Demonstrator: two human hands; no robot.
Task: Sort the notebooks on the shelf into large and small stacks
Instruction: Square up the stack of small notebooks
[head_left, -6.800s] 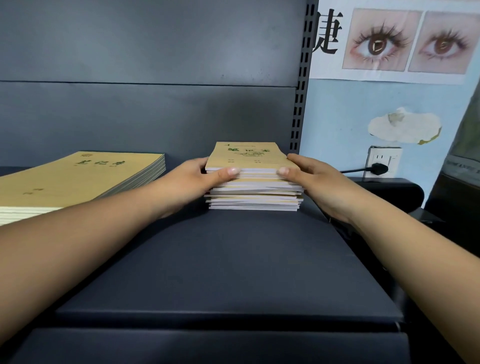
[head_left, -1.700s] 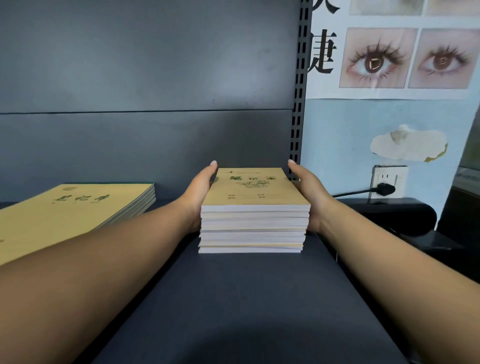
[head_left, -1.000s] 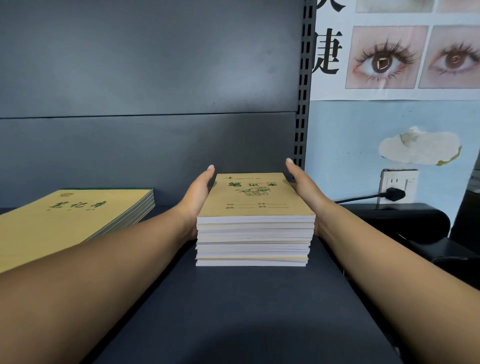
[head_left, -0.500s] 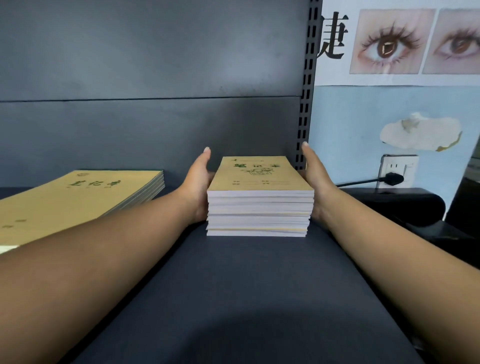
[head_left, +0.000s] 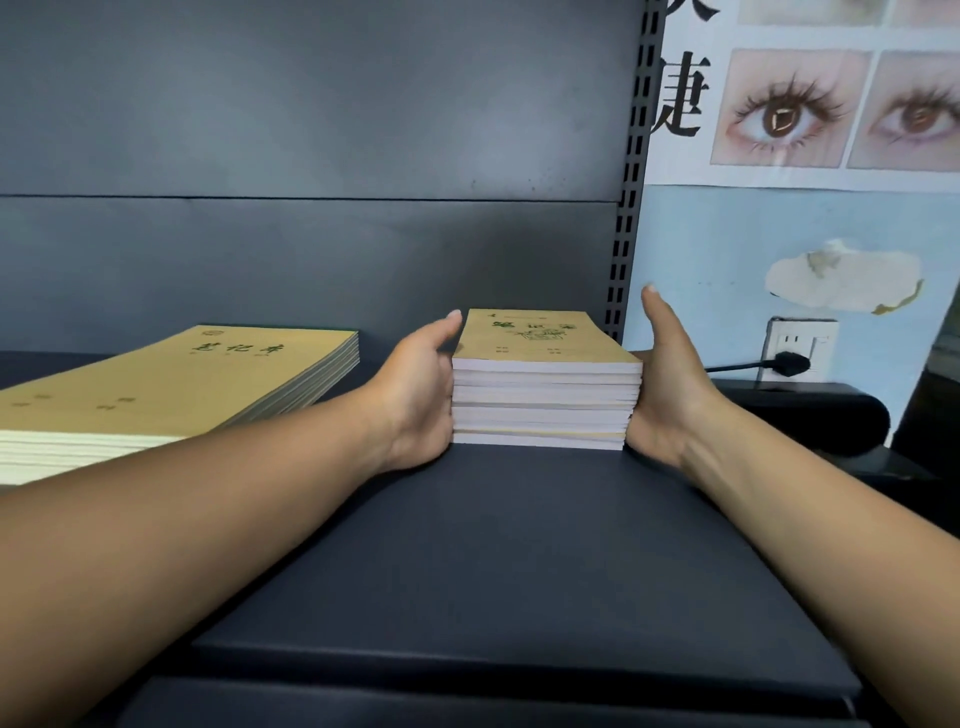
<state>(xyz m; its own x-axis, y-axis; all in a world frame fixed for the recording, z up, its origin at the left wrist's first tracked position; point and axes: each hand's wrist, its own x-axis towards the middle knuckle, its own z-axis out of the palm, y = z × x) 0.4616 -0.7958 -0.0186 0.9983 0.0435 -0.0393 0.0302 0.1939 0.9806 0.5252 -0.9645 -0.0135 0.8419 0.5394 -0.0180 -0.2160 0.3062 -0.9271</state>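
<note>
A stack of small tan notebooks stands on the dark shelf, near the back right. My left hand lies flat against the stack's left side, one fingertip at the top edge. My right hand touches the lower right side with the heel of the palm, while its fingers tilt away from the stack. Neither hand grips anything. A wider, lower stack of large tan notebooks lies at the left, partly behind my left forearm.
The shelf's grey back panel stands just behind both stacks, and a slotted upright stands at the right. Beyond it are a wall poster, a socket with a black plug and a black object.
My hands went from holding the stack's front corners to lying flat on its two sides, and the stack looks squared. My right fingers have now swung outward from it.
</note>
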